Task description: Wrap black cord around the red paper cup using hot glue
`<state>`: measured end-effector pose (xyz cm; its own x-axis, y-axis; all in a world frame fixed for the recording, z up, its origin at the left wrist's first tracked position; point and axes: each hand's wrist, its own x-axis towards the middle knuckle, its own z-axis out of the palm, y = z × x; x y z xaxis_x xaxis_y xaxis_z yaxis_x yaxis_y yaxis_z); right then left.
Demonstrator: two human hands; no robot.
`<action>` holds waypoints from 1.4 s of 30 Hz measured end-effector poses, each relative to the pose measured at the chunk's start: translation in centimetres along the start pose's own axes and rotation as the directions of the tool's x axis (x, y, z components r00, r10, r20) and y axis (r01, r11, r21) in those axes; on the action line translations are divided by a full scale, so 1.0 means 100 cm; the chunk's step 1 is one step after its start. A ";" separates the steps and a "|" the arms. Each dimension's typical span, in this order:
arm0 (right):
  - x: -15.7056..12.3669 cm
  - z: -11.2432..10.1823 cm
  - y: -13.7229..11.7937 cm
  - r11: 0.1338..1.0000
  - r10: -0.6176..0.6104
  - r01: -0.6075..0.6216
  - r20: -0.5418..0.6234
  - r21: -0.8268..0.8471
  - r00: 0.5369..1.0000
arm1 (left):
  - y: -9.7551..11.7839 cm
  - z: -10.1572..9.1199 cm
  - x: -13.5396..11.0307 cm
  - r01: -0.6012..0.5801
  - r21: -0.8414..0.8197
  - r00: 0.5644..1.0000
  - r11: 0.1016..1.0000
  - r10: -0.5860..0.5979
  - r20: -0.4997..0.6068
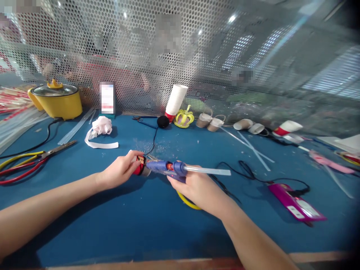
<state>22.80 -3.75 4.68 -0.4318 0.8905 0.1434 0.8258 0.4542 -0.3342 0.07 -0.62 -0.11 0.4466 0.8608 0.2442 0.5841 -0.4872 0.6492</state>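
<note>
My right hand [201, 185] is wrapped round a blue hot glue gun [161, 166], and a long translucent glue stick [208, 170] juts from its back end. The gun's nozzle points left, at a small red and black cup [140, 165]. Fingers of my left hand [123, 170] close around that cup and keep it on its side just above the blue table. Whether the nozzle touches the cup I cannot tell. Beneath my right hand shows a yellow curved handle [189, 201], partly hidden.
At left lie scissors [42, 159], a white ribbon [101, 127] and a yellow electric pot [60, 101]. Stacked paper cups [177, 99], a yellow crown-shaped piece [184, 118] and small buckets [204, 120] line the mesh wall. A magenta power strip [295, 202] with trailing cables lies right.
</note>
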 end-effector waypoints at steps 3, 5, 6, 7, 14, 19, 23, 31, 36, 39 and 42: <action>-0.001 0.000 -0.003 0.999 0.005 -0.004 0.017 -0.035 1.000 | 0.001 0.000 0.001 0.015 -0.017 1.000 1.000 -0.015 0.008; 0.000 0.001 -0.003 0.999 0.004 -0.003 0.008 -0.049 1.000 | 0.001 0.000 0.001 0.027 -0.021 1.000 0.999 -0.027 0.010; 0.000 0.001 -0.003 0.999 0.010 -0.009 0.007 -0.046 1.000 | 0.001 0.000 0.001 0.033 -0.017 0.999 0.999 -0.033 0.011; 0.001 0.001 -0.002 0.999 0.024 -0.024 0.012 -0.037 1.000 | 0.002 0.000 0.001 0.035 -0.011 0.999 0.999 -0.035 0.012; 0.009 -0.004 -0.004 0.998 0.054 -0.054 -0.005 0.026 0.999 | -0.001 0.000 -0.003 -0.024 0.044 0.999 0.999 0.022 0.048; 0.016 -0.005 -0.004 0.997 0.030 -0.030 0.006 0.069 1.000 | -0.005 0.001 -0.004 -0.084 0.083 0.994 0.993 0.078 0.078; 0.019 -0.001 0.000 0.998 0.024 -0.025 0.018 0.060 1.000 | -0.006 0.001 -0.004 -0.109 0.085 0.992 0.990 0.103 0.079; 0.012 -0.007 -0.003 0.997 0.031 -0.034 0.034 0.076 0.999 | -0.005 0.001 -0.005 -0.108 0.095 0.992 0.990 0.102 0.068; 0.013 -0.004 -0.002 0.994 0.051 -0.054 0.037 0.090 0.998 | -0.008 0.002 -0.005 -0.137 0.095 0.990 0.986 0.132 0.053; 0.014 -0.001 0.000 0.991 0.072 -0.075 0.023 0.110 0.997 | -0.007 0.002 -0.006 -0.134 0.087 0.990 0.987 0.130 0.053; 0.011 0.000 0.002 0.987 0.071 -0.074 0.030 0.143 0.997 | -0.006 0.001 -0.005 -0.112 0.068 0.993 0.991 0.109 0.044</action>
<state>22.50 -2.64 4.74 -0.3830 0.9192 0.0917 0.7950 0.3786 -0.4739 -0.45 -0.77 -0.73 0.5373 0.7950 0.2816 0.5753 -0.5896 0.5669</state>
